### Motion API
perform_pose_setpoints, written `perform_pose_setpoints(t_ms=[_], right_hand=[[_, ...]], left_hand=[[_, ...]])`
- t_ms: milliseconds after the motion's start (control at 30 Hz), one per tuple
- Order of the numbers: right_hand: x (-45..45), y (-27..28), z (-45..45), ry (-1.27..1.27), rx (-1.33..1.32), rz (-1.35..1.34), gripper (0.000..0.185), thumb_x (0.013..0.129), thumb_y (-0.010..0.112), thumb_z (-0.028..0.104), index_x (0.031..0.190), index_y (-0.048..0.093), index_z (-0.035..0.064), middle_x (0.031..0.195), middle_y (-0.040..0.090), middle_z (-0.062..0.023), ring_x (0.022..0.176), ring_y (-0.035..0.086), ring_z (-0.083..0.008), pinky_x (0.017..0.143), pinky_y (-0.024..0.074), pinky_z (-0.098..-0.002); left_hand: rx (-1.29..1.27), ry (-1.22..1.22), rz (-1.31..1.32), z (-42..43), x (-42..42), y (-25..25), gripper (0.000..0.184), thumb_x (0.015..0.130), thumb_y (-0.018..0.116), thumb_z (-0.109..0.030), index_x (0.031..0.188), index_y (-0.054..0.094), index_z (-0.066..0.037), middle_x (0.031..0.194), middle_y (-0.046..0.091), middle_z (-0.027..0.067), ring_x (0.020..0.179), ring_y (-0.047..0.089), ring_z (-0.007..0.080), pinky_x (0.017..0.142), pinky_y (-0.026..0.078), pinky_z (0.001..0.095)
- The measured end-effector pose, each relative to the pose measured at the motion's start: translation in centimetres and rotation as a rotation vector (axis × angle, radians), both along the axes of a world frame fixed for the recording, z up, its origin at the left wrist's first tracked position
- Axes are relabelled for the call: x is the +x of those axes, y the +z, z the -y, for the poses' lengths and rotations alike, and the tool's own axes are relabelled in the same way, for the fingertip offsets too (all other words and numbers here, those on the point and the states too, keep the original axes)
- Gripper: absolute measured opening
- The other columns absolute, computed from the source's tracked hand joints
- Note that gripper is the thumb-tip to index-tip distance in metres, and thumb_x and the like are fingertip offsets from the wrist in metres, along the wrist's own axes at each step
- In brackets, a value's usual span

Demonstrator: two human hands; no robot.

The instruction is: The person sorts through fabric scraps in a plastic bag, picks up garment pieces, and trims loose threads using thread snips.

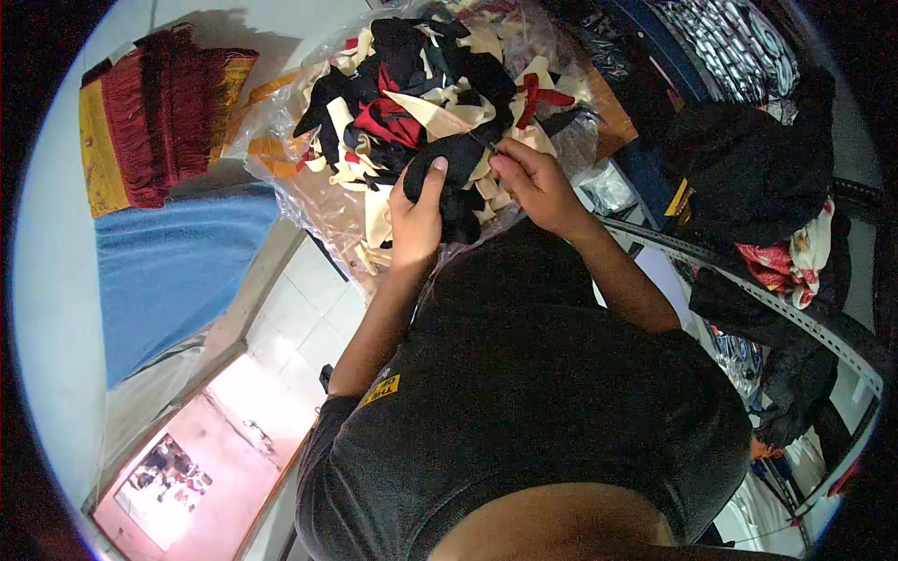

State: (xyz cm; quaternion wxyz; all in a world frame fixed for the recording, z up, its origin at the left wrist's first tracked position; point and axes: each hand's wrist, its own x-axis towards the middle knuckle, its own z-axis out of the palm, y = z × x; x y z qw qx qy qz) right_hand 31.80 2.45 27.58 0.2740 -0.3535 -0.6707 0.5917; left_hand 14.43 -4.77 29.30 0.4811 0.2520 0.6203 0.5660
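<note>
My left hand (pixel 417 217) grips a piece of black cloth (pixel 451 161), with the thumb lying on top of it. At the right edge of that cloth, my right hand (pixel 543 187) is closed in a pinch on a thin dark object whose kind I cannot make out; its end points toward the cloth. Both hands are over a heap of fabric scraps (pixel 435 114) in black, cream and red. The scraps lie on and in a clear plastic bag (pixel 299 192), spread open in front of my body.
Maroon and yellow fringed cloth (pixel 154 122) and a blue cloth (pixel 178 271) are at the left. On the right, a perforated metal rack bar (pixel 767 292) runs beside black garments (pixel 748 154). Packed items in plastic (pixel 734 47) lie at the upper right.
</note>
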Motion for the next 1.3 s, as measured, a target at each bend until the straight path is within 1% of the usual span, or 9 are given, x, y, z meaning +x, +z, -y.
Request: perform_pose_setpoints(t_ms=[167, 300, 467, 667, 900, 967, 1067, 1167, 1300], right_hand=[[-0.1, -0.7, 0.4, -0.054, -0.121, -0.152, 0.023, 0.104, 0.05, 0.024, 0.102, 0.056, 0.0015, 0.07, 0.046, 0.0055, 0.061, 0.04, -0.0024, 0.053, 0.0335, -0.021], [0.3, -1.0, 0.2, -0.097, -0.158, -0.113, 0.023, 0.103, 0.052, 0.023, 0.103, 0.057, 0.0004, 0.074, 0.051, 0.0042, 0.062, 0.042, -0.0024, 0.055, 0.0357, -0.0209], [1.0, -0.6, 0.0, -0.028, 0.171, 0.044, 0.022, 0.1, 0.057, 0.02, 0.107, 0.059, -0.0008, 0.079, 0.06, -0.0036, 0.068, 0.053, -0.0092, 0.061, 0.0439, -0.0266], [1.9, 0.6, -0.3, 0.005, 0.256, 0.089, 0.018, 0.097, 0.061, 0.017, 0.1, 0.059, -0.0011, 0.079, 0.06, -0.0075, 0.069, 0.054, -0.0118, 0.061, 0.0442, -0.0298], [2.2, 1.9, -0.9, 0.008, 0.28, 0.087, 0.019, 0.096, 0.062, 0.016, 0.104, 0.06, -0.001, 0.078, 0.059, -0.009, 0.068, 0.053, -0.0122, 0.061, 0.044, -0.0298], [2.2, 2.1, -1.2, 0.05, 0.333, 0.068, 0.019, 0.096, 0.063, 0.016, 0.104, 0.061, -0.0011, 0.078, 0.059, -0.0087, 0.069, 0.054, -0.0127, 0.062, 0.0441, -0.03], [2.0, 2.1, -0.7, -0.058, 0.29, 0.025, 0.018, 0.095, 0.063, 0.016, 0.102, 0.062, -0.0015, 0.077, 0.059, -0.0087, 0.067, 0.054, -0.0136, 0.062, 0.0438, -0.0303], [2.5, 3.3, -0.6, 0.025, 0.299, 0.074, 0.019, 0.095, 0.063, 0.016, 0.1, 0.063, -0.0017, 0.076, 0.06, -0.0097, 0.066, 0.054, -0.0136, 0.061, 0.0439, -0.0306], [2.8, 3.3, -0.8, 0.079, 0.44, 0.121, 0.02, 0.094, 0.064, 0.017, 0.099, 0.063, -0.0017, 0.075, 0.062, -0.0114, 0.064, 0.056, -0.0164, 0.06, 0.0443, -0.0316]], left_hand=[[0.01, -0.023, -0.072, 0.1, -0.1, -0.7, 0.03, 0.096, 0.063, -0.023, 0.11, 0.065, 0.003, 0.096, 0.066, 0.0037, 0.086, 0.057, 0.0115, 0.08, 0.046, 0.025], [0.024, -0.021, -0.075, 0.2, 0.0, -1.3, 0.029, 0.096, 0.063, -0.022, 0.111, 0.065, 0.003, 0.096, 0.066, 0.0035, 0.086, 0.057, 0.0116, 0.08, 0.046, 0.0251], [0.029, -0.016, -0.028, 0.4, 0.3, -1.5, 0.027, 0.095, 0.063, -0.021, 0.11, 0.065, 0.002, 0.094, 0.065, 0.0029, 0.085, 0.057, 0.0115, 0.079, 0.046, 0.0252], [0.03, -0.103, -0.092, 0.8, 0.3, -1.6, 0.024, 0.094, 0.06, -0.02, 0.106, 0.064, 0.0, 0.089, 0.063, 0.003, 0.081, 0.055, 0.0113, 0.078, 0.046, 0.0257], [0.173, -0.303, -0.253, 0.7, 0.0, 0.7, 0.029, 0.101, 0.042, -0.018, 0.118, 0.056, 0.0, 0.105, 0.061, 0.0104, 0.098, 0.054, 0.0186, 0.092, 0.042, 0.0303], [0.081, -0.362, -0.215, 0.7, -0.4, 0.4, 0.028, 0.103, 0.045, -0.021, 0.117, 0.056, 0.002, 0.101, 0.062, 0.0098, 0.095, 0.054, 0.0154, 0.088, 0.044, 0.0298], [0.119, -0.418, -0.273, 0.5, -1.1, 0.8, 0.027, 0.104, 0.048, -0.021, 0.113, 0.057, 0.003, 0.094, 0.064, 0.0088, 0.089, 0.054, 0.0116, 0.082, 0.046, 0.0288], [0.141, -0.378, -0.359, 0.4, -1.3, 1.4, 0.024, 0.103, 0.052, -0.019, 0.11, 0.059, 0.003, 0.087, 0.065, 0.0064, 0.082, 0.054, 0.0092, 0.075, 0.047, 0.0275], [0.149, -0.356, -0.453, 0.2, -1.3, 0.3, 0.023, 0.1, 0.056, -0.019, 0.107, 0.06, 0.003, 0.079, 0.064, 0.0106, 0.075, 0.054, 0.0098, 0.07, 0.048, 0.0285]])
